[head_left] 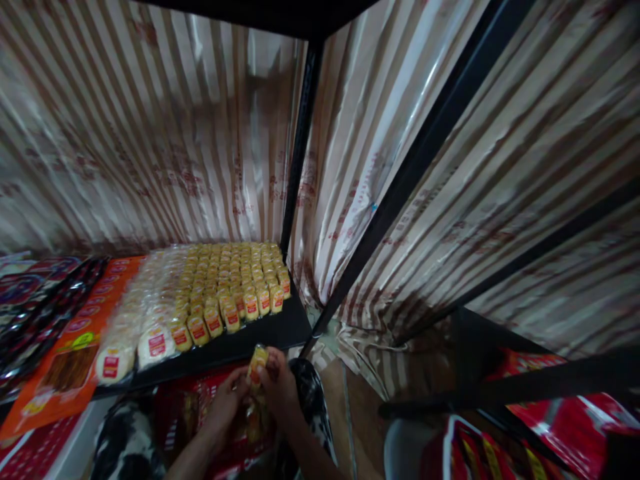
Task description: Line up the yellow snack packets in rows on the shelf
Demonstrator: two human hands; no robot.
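- Left hand [225,400] and right hand [277,390] meet low in the frame, just below the front edge of the black shelf [260,337].
- Both hands are closed around one small yellow packet [257,363]; it stands roughly upright between them, top end poking out above the fingers.
- Right hand: fingers curled round the packet's right side, thumb side toward the camera. Left hand: fingertips pinch its left side. Exact finger placement is blurred, can't tell more.
- Packet is off the shelf, held in the air just in front of and below the shelf lip, above a red box [200,407] that holds more yellowish packets; contents there are too dim to make out.
- On the shelf: a dense block of yellow packs [235,277] with red labels, rows running back to the corner post [299,147].
- Just left of that block, rows of pale round packs [150,313] with red labels, touching the yellow ones.
- Further left, a flat orange bag [75,347], then dark bags [35,300] at the far left edge.
- Striped brown-and-white sheet [150,133] hangs behind and beside the shelf.
- A diagonal black bar [410,173] crosses the right half; a second rack at the lower right holds red bags [575,413].
- Black-and-white patterned cloth [125,440] shows at the bottom, on both sides of the forearms.
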